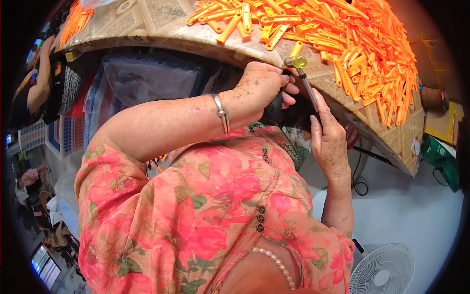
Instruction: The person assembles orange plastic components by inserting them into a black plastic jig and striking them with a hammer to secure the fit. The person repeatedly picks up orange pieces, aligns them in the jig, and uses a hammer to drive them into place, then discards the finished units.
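My left hand (262, 85), with a metal bangle on its wrist, is closed around the black handle (280, 109) of a small hammer. The hammer's yellow head (298, 62) rests against the table edge (245, 53). My right hand (327, 139) is just below it, its fingers pressed along the thin metal shaft (308, 88). A big heap of orange plastic pieces (352, 44) covers the patterned tabletop right above the hammer head. My flowered dress fills the lower half of the view.
A white floor fan (384, 269) stands at the bottom right and a black cable (361, 185) lies on the pale floor. A green object (440, 159) and a brown roll (433, 98) are at right. Plastic bags (152, 78) sit under the table. Another person (36, 83) is at left.
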`<state>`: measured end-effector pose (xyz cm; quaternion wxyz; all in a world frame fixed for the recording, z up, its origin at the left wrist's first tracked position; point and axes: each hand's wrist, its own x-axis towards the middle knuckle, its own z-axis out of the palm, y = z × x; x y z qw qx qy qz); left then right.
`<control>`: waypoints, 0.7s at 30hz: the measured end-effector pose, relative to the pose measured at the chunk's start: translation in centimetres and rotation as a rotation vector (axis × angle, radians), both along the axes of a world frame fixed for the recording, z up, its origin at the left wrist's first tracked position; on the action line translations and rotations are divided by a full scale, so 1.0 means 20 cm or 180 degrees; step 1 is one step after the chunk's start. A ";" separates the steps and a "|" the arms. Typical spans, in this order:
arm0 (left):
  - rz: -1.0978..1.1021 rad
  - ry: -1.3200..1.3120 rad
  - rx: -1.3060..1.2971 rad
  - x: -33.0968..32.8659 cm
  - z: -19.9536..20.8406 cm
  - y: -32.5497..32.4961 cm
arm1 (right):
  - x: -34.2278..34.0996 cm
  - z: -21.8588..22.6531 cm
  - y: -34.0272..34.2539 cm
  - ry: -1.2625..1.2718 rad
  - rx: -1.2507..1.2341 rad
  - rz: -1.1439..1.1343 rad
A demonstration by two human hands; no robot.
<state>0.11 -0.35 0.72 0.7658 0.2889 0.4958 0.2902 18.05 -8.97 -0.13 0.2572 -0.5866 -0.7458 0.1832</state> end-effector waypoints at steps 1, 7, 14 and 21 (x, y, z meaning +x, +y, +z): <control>-0.0011 -0.0010 0.0003 0.00 0.00 0.00 | -0.01 0.05 -0.01 0.0008 -0.0314 -0.0122; -0.0419 0.0038 0.0386 -0.07 -0.04 0.02 | 0.06 0.04 -0.04 0.1382 -0.0096 -0.1137; -0.0880 -0.0516 0.1203 -0.10 -0.03 -0.03 | 0.58 0.04 -0.10 0.2019 0.1006 -0.2572; -0.1286 0.0455 0.3082 -0.07 -0.01 -0.02 | 1.36 -0.15 -0.18 -0.0551 0.0348 -0.3873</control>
